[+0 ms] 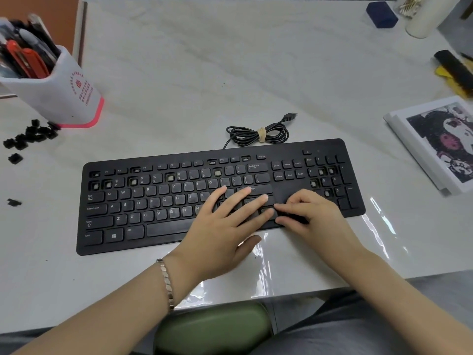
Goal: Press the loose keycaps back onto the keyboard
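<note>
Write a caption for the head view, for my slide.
Left hand and right hand rest on a flat black plastic keyboard with empty key sockets; small loose black keycaps lie far left.

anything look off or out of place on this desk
Yes. The keyboard has bare sockets with keycaps missing, in the number row, the function row and the numpad. The loose keycaps lie heaped on the table at far left beside the pen holder, one stray keycap nearer the front edge.

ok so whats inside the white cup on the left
Black and red pens stick out of the cup; they are too blurred to tell more. Their lower ends, and anything lying at the bottom, are hidden by its wall.
</note>
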### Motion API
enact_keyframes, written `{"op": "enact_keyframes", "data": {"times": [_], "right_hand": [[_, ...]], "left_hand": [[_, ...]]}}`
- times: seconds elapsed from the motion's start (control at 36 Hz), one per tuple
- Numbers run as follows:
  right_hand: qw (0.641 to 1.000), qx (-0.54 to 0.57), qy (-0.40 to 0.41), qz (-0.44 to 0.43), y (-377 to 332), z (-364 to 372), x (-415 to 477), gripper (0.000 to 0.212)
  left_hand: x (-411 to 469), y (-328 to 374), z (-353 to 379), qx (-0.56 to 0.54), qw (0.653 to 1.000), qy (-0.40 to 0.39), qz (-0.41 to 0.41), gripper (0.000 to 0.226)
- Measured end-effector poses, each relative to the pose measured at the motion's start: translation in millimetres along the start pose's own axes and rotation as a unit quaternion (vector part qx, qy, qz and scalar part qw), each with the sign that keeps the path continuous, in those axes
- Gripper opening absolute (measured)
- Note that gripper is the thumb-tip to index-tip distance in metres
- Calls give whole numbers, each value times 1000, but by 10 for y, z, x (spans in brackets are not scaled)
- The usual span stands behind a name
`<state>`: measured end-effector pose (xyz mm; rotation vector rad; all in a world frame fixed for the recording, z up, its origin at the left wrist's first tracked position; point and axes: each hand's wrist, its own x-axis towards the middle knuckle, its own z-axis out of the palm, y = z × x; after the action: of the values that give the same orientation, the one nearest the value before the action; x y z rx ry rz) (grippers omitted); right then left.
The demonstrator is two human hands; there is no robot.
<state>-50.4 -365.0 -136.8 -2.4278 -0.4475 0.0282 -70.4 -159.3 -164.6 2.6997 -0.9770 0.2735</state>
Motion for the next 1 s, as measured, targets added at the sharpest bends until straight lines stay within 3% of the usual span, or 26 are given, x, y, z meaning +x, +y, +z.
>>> {"op": "enact_keyframes", "data": {"times": [0.14, 0.28, 0.36, 0.47, 0.56, 0.64, 0.69, 0.75, 0.81, 1.0], "right_hand": [[992, 91, 35, 82, -36, -131, 37, 27], [942, 244, 23, 227, -110, -246, 53, 40], [916, 301, -1, 266, -145, -283, 62, 47], [888, 368, -16, 276, -231, -316, 71, 40], [857, 437, 6, 275, -306, -319, 66, 27], [822, 494, 40, 282, -403, -302, 71, 23], [804, 518, 53, 286, -471, -286, 81, 21], [801, 526, 51, 282, -547, -276, 94, 19], [801, 532, 42, 272, -623, -268, 104, 18], [808, 552, 21, 203, -858, -295, 129, 25]], "left_hand": [[-6, 8, 57, 13, 1000, 16, 9, 42], [31, 42, 86, 7, 999, 47, 1, 36], [52, 37, 93, -6, 998, 59, 2, 31], [162, 43, -12, -65, 996, 38, -38, 28], [235, 42, -129, -176, 980, -2, -95, 33], [244, 22, -221, -279, 945, 40, -165, 31], [247, 26, -326, -336, 908, 85, -235, 16], [258, 30, -441, -403, 867, 106, -272, 24], [265, 23, -552, -450, 846, 111, -263, 33], [270, 63, -770, -441, 869, 115, -191, 41]]}}
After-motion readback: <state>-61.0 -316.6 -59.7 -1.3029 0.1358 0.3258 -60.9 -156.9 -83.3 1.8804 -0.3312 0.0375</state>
